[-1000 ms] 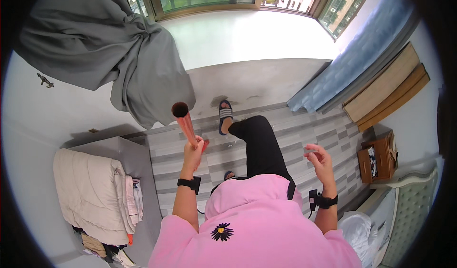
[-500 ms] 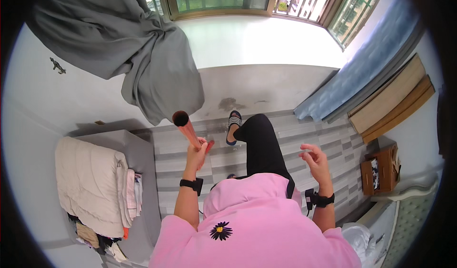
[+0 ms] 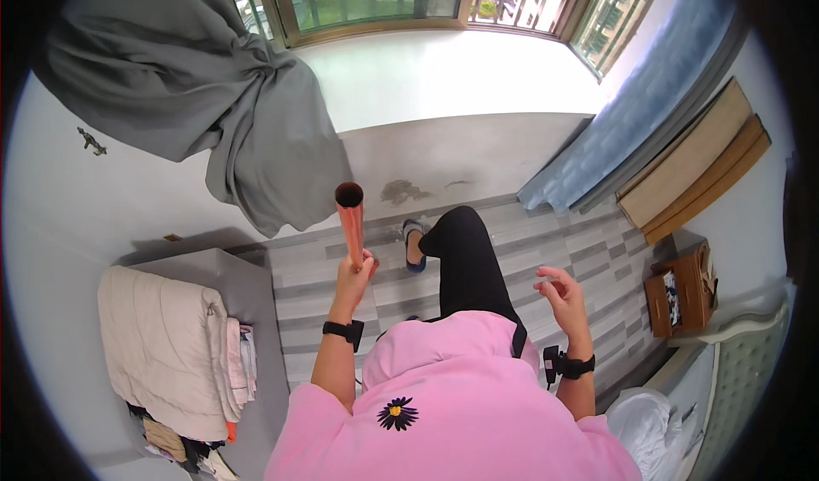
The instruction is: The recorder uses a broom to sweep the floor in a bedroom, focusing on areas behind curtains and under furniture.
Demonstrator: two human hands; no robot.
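My left hand (image 3: 353, 283) is closed round the lower end of a long reddish-pink tube (image 3: 351, 225). The tube points away from me toward the window wall, its dark hollow end uppermost. A bit of red shows beside my fingers; I cannot make out whether it belongs to the tube. My right hand (image 3: 563, 297) hovers over the floor at the right, its fingers loosely bent and apart, with nothing seen in them.
Ahead are a white window ledge (image 3: 444, 75), a knotted grey curtain (image 3: 273, 131) and a blue curtain (image 3: 589, 131). At left, folded bedding (image 3: 162, 344) lies on a grey surface. A wooden cabinet (image 3: 695, 289) with a pulled-out drawer and a bed headboard (image 3: 746, 370) stand right.
The tube has swung from leaning left to nearly straight ahead, still in my left hand. My foot has shifted slightly, and the whole view has turned a little.
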